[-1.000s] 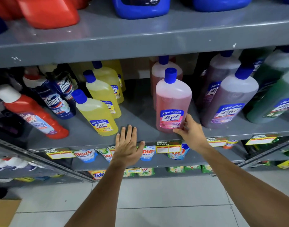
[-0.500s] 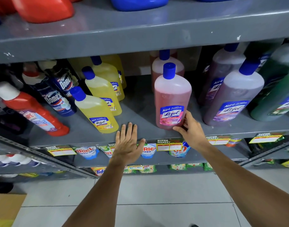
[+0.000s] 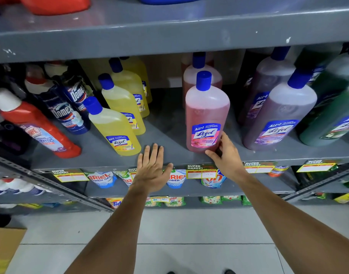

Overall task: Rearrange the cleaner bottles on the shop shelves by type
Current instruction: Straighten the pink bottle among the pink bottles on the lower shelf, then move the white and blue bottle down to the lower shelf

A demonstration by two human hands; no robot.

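A pink Lizol bottle point(image 3: 207, 113) with a blue cap stands upright at the front of the grey middle shelf point(image 3: 165, 153). My right hand point(image 3: 227, 157) touches its lower right side, thumb at the base and fingers against the label edge. A second pink bottle point(image 3: 201, 76) stands behind it. My left hand point(image 3: 153, 169) lies flat and open on the shelf's front edge, between the pink bottle and the front yellow Lizol bottle point(image 3: 114, 127). Two more yellow bottles point(image 3: 123, 103) line up behind that one.
Purple Lizol bottles point(image 3: 278, 115) and green ones point(image 3: 333, 119) stand to the right. Dark blue Domex bottles point(image 3: 67, 113) and a red cleaner bottle point(image 3: 39, 129) lean at the left. The upper shelf point(image 3: 169, 34) overhangs. Detergent pouches point(image 3: 101, 178) hang below. A cardboard box point(image 3: 3, 248) sits on the floor.
My right hand has slid up along the pink bottle's lower right side. The left hand has stayed flat on the shelf edge. The view has shifted slightly downward.
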